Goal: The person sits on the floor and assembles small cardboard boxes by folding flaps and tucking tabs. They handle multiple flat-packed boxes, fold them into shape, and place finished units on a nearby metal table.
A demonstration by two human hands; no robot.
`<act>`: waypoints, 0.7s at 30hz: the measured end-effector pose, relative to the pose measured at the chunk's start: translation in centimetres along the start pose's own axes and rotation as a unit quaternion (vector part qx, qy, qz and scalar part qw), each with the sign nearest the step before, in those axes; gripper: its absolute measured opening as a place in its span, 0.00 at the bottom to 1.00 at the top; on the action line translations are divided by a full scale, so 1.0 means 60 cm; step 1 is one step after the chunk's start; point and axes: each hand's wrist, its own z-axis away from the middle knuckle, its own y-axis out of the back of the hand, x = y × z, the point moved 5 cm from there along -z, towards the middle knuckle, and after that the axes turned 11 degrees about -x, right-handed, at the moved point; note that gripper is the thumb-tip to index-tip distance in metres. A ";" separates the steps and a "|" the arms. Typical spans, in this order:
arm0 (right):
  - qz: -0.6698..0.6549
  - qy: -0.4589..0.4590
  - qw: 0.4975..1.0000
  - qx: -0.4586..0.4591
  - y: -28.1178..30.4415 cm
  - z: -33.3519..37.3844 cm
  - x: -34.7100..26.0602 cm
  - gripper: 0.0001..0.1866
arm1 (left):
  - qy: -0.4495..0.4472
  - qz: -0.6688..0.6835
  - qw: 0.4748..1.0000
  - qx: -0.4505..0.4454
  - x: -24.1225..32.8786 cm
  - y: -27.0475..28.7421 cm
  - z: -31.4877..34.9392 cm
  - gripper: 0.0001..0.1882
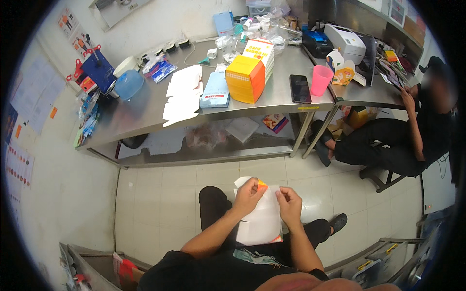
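I sit and hold a flat, unfolded white carton blank (259, 218) with orange and yellow edges over my lap. My left hand (249, 195) pinches its top left flap. My right hand (289, 202) grips its upper right edge. Both hands are close together, fingers closed on the cardboard. On the steel table (145, 114) ahead stands a stack of folded orange and yellow cartons (246, 77), with several flat white blanks (182, 99) lying to its left.
A black phone (300, 88) and a pink cup (320, 80) sit at the table's right end. A blue bowl (128, 83) is at the left. Another person in black (412, 136) sits at the right by a second table with a printer (345, 42).
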 end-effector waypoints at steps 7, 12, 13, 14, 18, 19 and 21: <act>0.114 0.137 0.984 -0.015 0.000 -0.009 -0.056 0.06 | -0.066 -0.079 0.993 0.058 0.034 -0.055 0.011 0.04; 0.079 0.077 0.992 -0.058 0.032 -0.007 -0.014 0.07 | 0.108 0.147 0.981 0.063 -0.028 -0.097 0.037 0.05; 0.084 0.060 0.992 -0.071 0.038 -0.005 -0.006 0.07 | 0.137 0.172 0.974 0.058 -0.033 -0.103 0.043 0.05; 0.086 0.044 0.992 -0.085 0.040 -0.005 0.000 0.07 | 0.165 0.194 0.966 0.053 -0.031 -0.106 0.048 0.05; 0.063 -0.019 0.990 -0.128 0.057 -0.002 0.017 0.08 | 0.174 0.265 0.944 0.089 -0.011 -0.127 0.069 0.04; 0.050 -0.011 0.990 -0.134 0.061 -0.004 0.016 0.08 | 0.165 0.285 0.939 0.098 -0.016 -0.134 0.073 0.04; 0.019 -0.009 0.988 -0.154 0.057 -0.001 0.001 0.08 | 0.150 0.307 0.931 0.124 -0.015 -0.143 0.086 0.04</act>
